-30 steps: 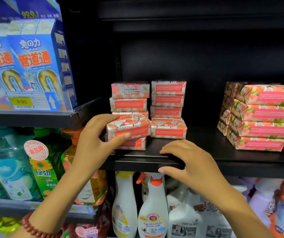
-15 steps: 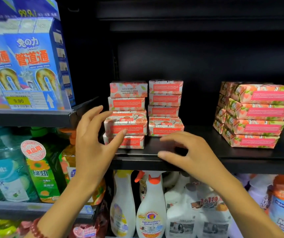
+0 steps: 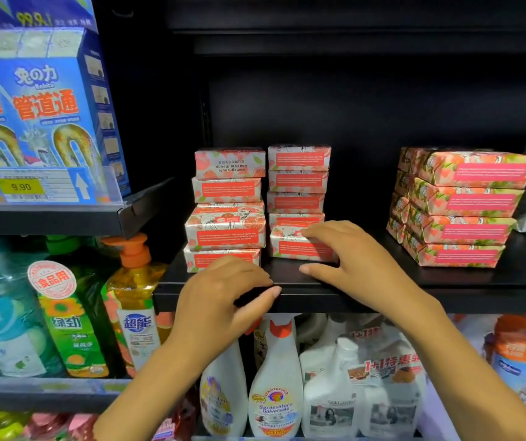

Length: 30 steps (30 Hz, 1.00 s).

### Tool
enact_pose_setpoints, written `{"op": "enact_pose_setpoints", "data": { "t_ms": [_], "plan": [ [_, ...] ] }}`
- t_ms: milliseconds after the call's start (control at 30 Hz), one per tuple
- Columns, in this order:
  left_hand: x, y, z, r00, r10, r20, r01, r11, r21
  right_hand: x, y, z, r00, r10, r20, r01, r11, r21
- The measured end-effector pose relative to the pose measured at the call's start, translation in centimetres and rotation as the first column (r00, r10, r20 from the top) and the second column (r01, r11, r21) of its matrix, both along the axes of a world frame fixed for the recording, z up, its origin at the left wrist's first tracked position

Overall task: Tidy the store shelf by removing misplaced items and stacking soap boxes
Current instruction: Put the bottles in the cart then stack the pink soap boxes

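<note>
Two stacks of soap boxes stand side by side mid-shelf: the left stack (image 3: 228, 205) and the right stack (image 3: 298, 183), both on the black shelf (image 3: 446, 281). A larger block of soap packs (image 3: 465, 208) sits well apart to the right. The right hand (image 3: 357, 259) lays its nearly straight fingers on the lowest box (image 3: 287, 248) of the right stack, with the thumb spread away on the shelf in front. The left hand (image 3: 223, 294) sits at the shelf's front lip below the left stack, fingers curled. Whether it grips the lip or only rests there is unclear.
</note>
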<state>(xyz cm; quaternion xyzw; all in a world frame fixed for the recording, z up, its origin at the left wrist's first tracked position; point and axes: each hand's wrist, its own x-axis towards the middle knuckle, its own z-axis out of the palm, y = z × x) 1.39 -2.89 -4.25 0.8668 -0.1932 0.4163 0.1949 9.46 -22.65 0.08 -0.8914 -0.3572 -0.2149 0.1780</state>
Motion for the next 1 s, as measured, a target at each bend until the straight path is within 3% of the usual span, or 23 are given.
{"op": "enact_pose_setpoints", "data": {
  "t_ms": [133, 333, 400, 467, 567, 633, 767, 900, 1000],
  "plan": [
    [-0.1, -0.1, 0.1, 0.999, 0.02, -0.03, -0.02, 1.0, -0.008, -0.5, -0.7, 0.7, 0.999, 0.042, -0.001, -0.042, 0.991, 0.13],
    [-0.1, 0.0, 0.2, 0.997, 0.025, -0.075, -0.028, 0.999, -0.041, 0.1, -0.6, 0.0, 0.985, 0.017, -0.174, -0.001, 0.996, 0.088],
    [-0.2, -0.1, 0.4, 0.996, 0.021, -0.087, -0.027, 0.997, -0.078, -0.2, -0.6, -0.3, 0.995, -0.01, -0.1, 0.022, 0.992, 0.123],
    [-0.6, -0.3, 0.8, 0.995, -0.015, -0.101, -0.007, 0.977, -0.213, -0.6, -0.7, -0.6, 0.999, 0.008, 0.033, -0.014, 0.983, 0.182],
    [-1.1, -0.8, 1.9, 0.989, -0.107, -0.102, 0.043, 0.869, -0.493, -1.5, -1.0, -1.0, 0.979, 0.14, 0.149, -0.179, 0.937, 0.3],
    [-1.4, -1.3, 2.7, 0.976, -0.169, -0.139, 0.063, 0.825, -0.562, -2.2, -1.1, -1.0, 0.953, 0.215, 0.212, -0.277, 0.902, 0.33],
    [-1.6, -2.3, 4.3, 0.826, -0.468, -0.313, 0.124, 0.693, -0.71, -3.0, -0.4, -0.5, 0.882, 0.258, 0.395, -0.363, 0.906, 0.218],
    [-1.5, -2.4, 4.4, 0.826, -0.505, -0.249, 0.156, 0.63, -0.761, -3.1, -0.3, -0.6, 0.925, 0.274, 0.264, -0.34, 0.906, 0.251],
    [-1.7, -2.1, 3.8, 0.868, -0.457, -0.194, 0.179, 0.652, -0.737, -3.5, -1.1, -0.3, 0.94, 0.341, 0.002, -0.3, 0.825, 0.478]
  ]
}}
